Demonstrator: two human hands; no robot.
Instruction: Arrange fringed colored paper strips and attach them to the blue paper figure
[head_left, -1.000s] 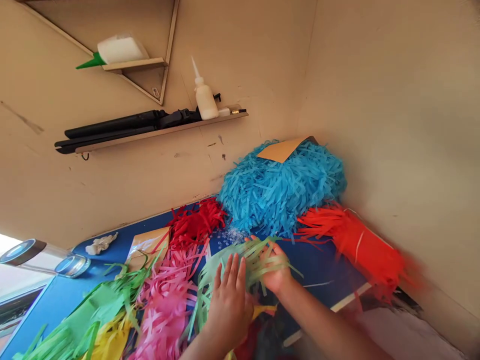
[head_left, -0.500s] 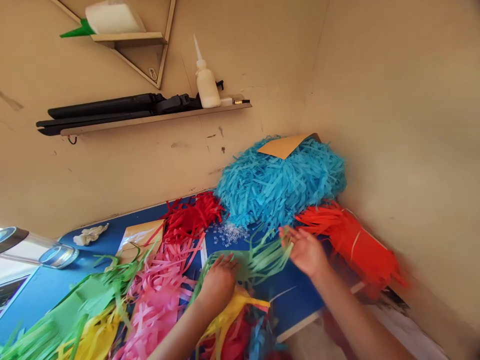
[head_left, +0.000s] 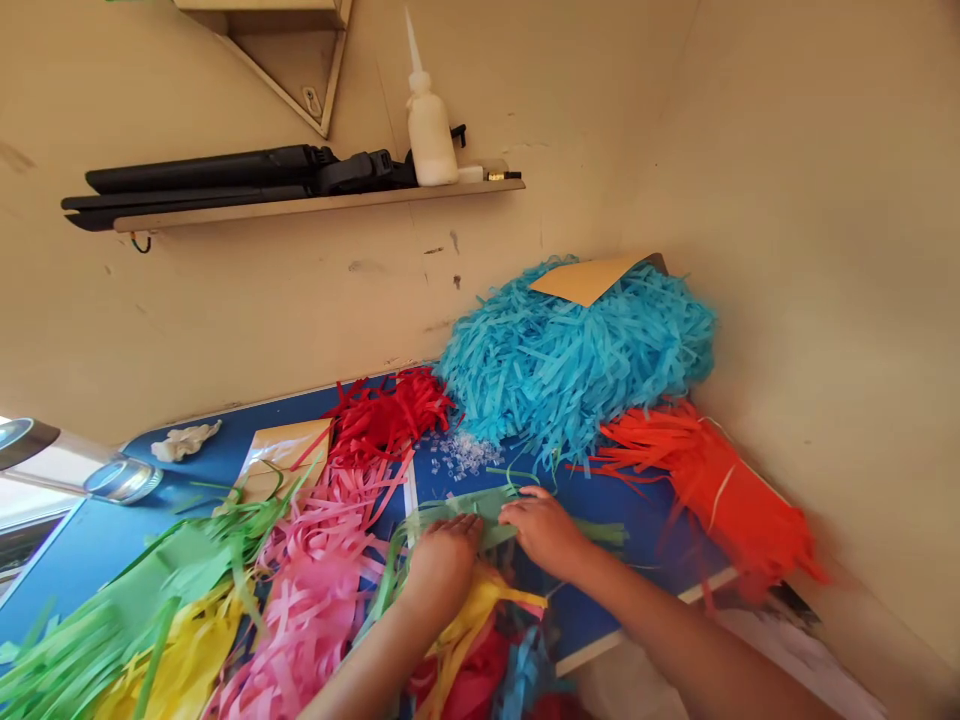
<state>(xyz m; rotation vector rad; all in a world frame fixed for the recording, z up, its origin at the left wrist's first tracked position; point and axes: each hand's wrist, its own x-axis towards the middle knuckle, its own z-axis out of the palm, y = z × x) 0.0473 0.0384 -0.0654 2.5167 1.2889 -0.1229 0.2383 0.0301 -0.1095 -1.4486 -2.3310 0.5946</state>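
Note:
My left hand presses its curled fingers onto a bundle of light green fringed paper lying on the blue table. My right hand rests on the same bundle just to the right, fingers bent over the strips. The green strips stretch out flat to the right of both hands. Pink fringe and yellow fringe lie beside and under my left wrist.
A big heap of blue fringe with a tan card on top fills the corner, orange fringe to its right, red fringe to its left. Green and yellow strips cover the table's left. A wall shelf carries a glue bottle.
My right hand came back left from the orange fringe and settled on the green bundle. The green strips, lifted before, now lie flat. The view has tilted down a little.

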